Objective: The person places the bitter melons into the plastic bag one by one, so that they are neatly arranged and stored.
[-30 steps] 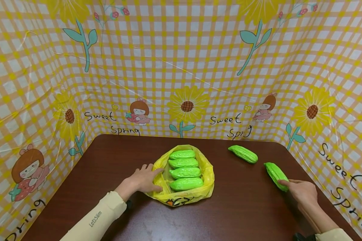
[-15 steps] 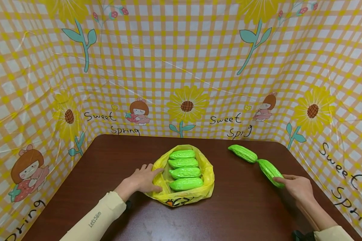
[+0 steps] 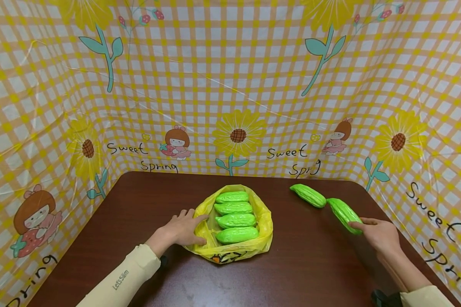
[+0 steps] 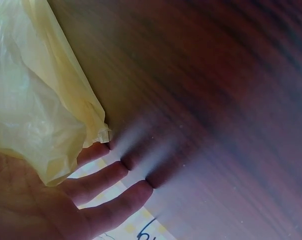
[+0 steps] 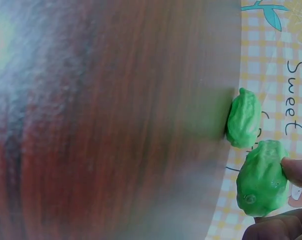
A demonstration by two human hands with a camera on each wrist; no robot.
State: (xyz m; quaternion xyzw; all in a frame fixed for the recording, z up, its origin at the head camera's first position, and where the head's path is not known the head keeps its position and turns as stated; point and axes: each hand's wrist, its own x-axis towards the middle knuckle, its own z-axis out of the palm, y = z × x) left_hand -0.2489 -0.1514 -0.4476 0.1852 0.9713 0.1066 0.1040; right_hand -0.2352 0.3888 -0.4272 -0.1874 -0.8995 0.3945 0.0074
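Observation:
Bright green bitter melons lie on the dark wooden table. My right hand (image 3: 380,238) pinches one bitter melon (image 3: 343,214) by its near end, thumb on top. In the right wrist view this bitter melon (image 5: 263,180) shows between thumb and curled fingers. Just beyond its tip lies another bitter melon (image 3: 308,195). A yellow plastic bag (image 3: 266,219), its mouth spread wide, contains several bitter melons (image 3: 236,220) stacked in a row. At the bag's left side rests my left hand (image 3: 182,228), fingers extended. The left wrist view has the bag (image 4: 36,95) draped over the palm, with fingertips at the table.
The brown table (image 3: 292,273) reaches back to a checked cloth (image 3: 199,106) with sunflower prints, which also rises along both sides. Light glares off the table's front part.
My right hand has lifted the bitter melon and carried it a little left and away, so its tip now meets the far one in view. The left hand and bag stay put.

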